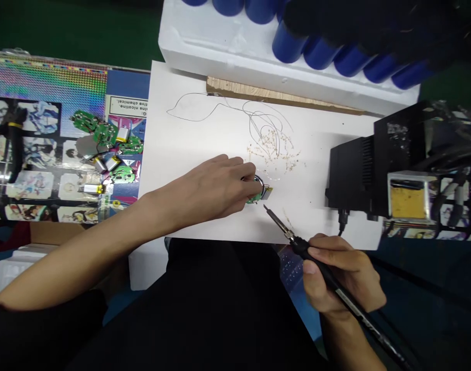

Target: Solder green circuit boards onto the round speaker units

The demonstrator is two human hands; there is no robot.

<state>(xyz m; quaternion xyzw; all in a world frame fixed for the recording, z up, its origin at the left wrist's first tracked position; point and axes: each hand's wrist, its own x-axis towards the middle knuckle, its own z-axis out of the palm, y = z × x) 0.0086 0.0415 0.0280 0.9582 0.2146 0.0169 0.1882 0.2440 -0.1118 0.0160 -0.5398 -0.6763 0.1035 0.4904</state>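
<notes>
My left hand [229,185] is closed on a small round green circuit board [254,198] above the white sheet. A small silvery battery with a yellow end [266,192] sits at the board's right side. The fingers hide much of the board. My right hand [343,273] grips a black soldering iron [316,260] like a pen. Its metal tip points up and left, just below the battery and apart from it. Beyond my left hand, a tangle of thin wire [266,121] and many tiny tan parts [276,147] are scattered on the sheet.
At left lie several green circuit boards [106,134] with small batteries, and black-handled pliers [15,139]. A black soldering station [351,175] and a box with yellow sponge [408,201] stand at right. Behind are a wooden strip [266,95] and a white foam tray [220,49] of blue cylinders.
</notes>
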